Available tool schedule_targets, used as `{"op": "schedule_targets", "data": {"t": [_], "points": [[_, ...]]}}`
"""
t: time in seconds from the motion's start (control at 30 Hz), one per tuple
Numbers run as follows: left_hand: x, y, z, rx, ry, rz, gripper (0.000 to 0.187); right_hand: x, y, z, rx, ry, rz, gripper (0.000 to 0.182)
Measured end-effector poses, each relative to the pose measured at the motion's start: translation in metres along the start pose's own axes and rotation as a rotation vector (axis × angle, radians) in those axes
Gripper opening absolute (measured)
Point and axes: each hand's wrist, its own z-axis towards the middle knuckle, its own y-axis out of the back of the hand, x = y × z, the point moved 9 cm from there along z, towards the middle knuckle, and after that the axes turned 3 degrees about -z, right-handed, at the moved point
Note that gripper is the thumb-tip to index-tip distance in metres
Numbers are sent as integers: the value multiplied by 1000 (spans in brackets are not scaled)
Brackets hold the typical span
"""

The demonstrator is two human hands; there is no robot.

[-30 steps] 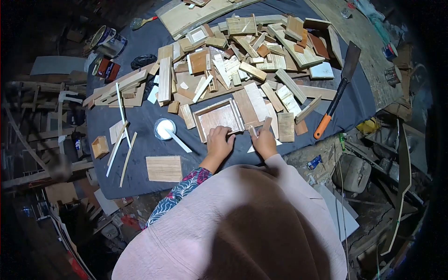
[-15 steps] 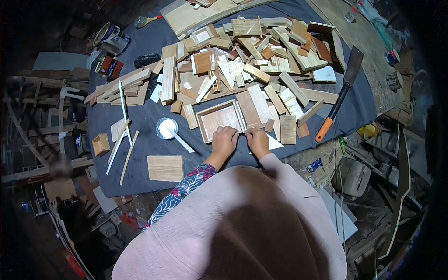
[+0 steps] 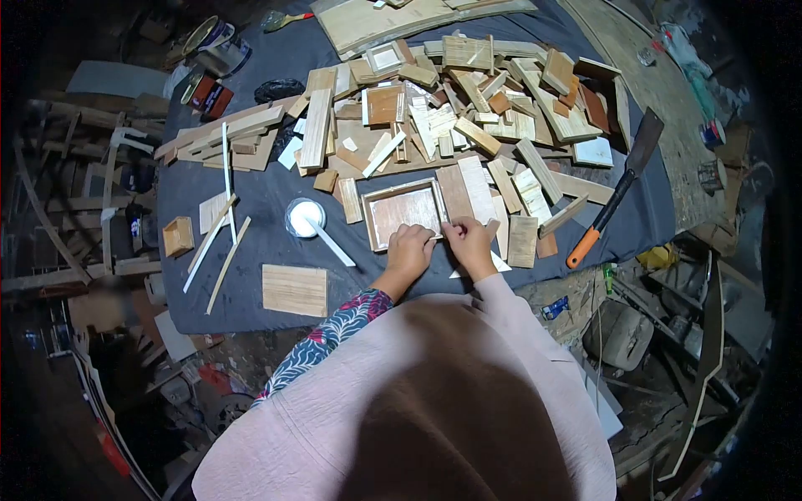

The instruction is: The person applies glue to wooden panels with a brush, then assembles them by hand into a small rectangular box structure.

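A shallow open wooden box (image 3: 404, 219) with thin strip walls lies on the dark cloth in front of me. My left hand (image 3: 409, 253) is curled over its near edge, toward the right corner, and hides part of that wall. At the same corner, my right hand (image 3: 469, 246) has thumb and fingers closed on the right wall from outside; the fingertips partly cover the joint. Left of the box stands a tub of white glue (image 3: 300, 211) with a white stick (image 3: 332, 244) leaning out of it.
Beyond the box is a heap of wood offcuts (image 3: 480, 129). A handsaw (image 3: 614, 188) with an orange-tipped handle lies at right. A rectangular board (image 3: 295, 290), thin strips (image 3: 227, 265) and a small wooden box (image 3: 178, 237) are at left. Paint cans (image 3: 219, 48) stand at the far left.
The loose-looking strip inside the box's right side now sits against the right wall. My right hand has turned and closed at that corner. The whole view has shifted slightly.
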Motion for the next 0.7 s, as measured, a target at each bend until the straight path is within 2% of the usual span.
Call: {"op": "schedule_targets", "data": {"t": [0.1, 0.2, 0.37, 0.43, 0.5, 0.53, 0.7], "points": [[0, 1, -1, -20, -12, -21, 10, 18, -5, 5, 27, 89, -157, 18], [2, 0, 0, -18, -8, -37, 11, 15, -10, 9, -3, 134, -171, 19], [3, 0, 0, 0, 14, -67, 13, 14, -10, 8, 17, 108, -196, 19], [-2, 14, 3, -76, 20, -115, 15, 14, -9, 9, 44, 84, -195, 20], [2, 25, 12, -155, 43, -138, 15, 4, -3, 10, 51, -55, -78, 21], [7, 34, 16, -233, 65, -159, 17, 5, 5, 11, -1, -36, -68, 23], [20, 41, 55, -308, 147, -144, 18, -2, 8, -1, 47, 1, -75, 17]]}}
